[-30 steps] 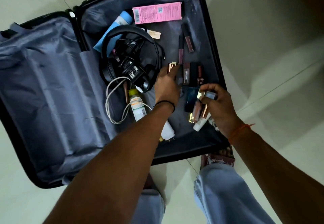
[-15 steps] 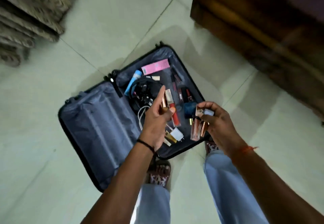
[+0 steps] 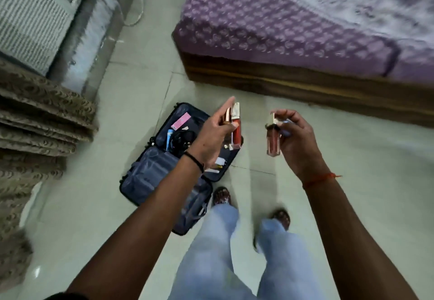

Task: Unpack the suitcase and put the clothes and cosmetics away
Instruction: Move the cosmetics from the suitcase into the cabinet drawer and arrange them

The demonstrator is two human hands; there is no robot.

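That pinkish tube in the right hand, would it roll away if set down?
The pink tube looks flat-sided, so it would probably slide rather than roll. Tall and narrow, it likely tips if stood upright. The right hand pinches it lightly, suggesting little weight.

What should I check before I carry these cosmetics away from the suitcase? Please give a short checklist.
1. Left hand grips its lip gloss tubes: ok.
2. Right hand grips its pink gloss tube: ok.
3. Caps closed: cannot tell, blurred.
4. Suitcase emptied: not ok; pink box, headphones and charger remain.
5. Floor ahead free: ok.
6. Storage place visible: not ok.
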